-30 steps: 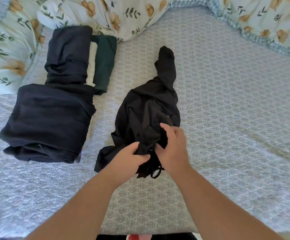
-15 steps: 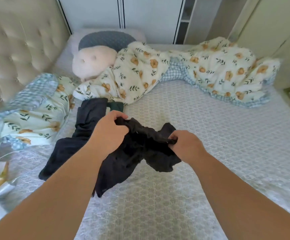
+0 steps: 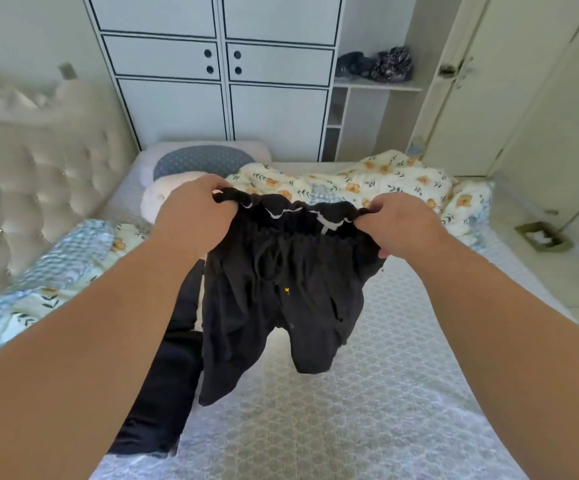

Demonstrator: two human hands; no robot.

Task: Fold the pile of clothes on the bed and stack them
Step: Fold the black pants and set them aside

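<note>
Both hands, left and right, pinch the waistband of limp, light black shorts above the bed. Keep hold at the waistband corners; elsewhere the fabric bunches.

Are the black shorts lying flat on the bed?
No, both hands, left hand and right hand, hold the black shorts up by the waistband.

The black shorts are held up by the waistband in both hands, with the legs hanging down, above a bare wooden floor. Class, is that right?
Not quite. The head view shows the black shorts held by the waistband in the left hand and the right hand, legs hanging, but above the bed with its patterned cover, not a bare wooden floor.
</note>
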